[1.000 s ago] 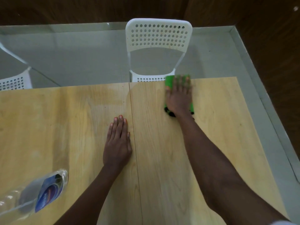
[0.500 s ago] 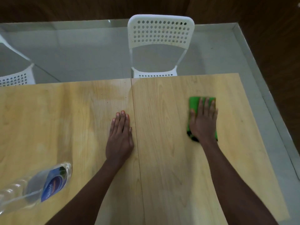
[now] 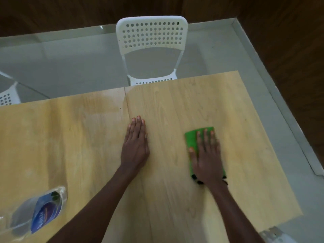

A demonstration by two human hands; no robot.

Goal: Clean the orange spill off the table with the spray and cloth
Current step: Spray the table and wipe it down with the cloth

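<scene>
Wiping the pale wooden counter with a green cloth.
Right of the flat, empty left hand, the right hand presses it, fingers straight; no orange visible, damp patch beyond; clear spray bottle lies left.

White perforated chair top centre, tucked against the far table edge. Second white chair, only partly in frame, at the left edge. Grey floor behind them, dark wood wall along the top and right.
</scene>
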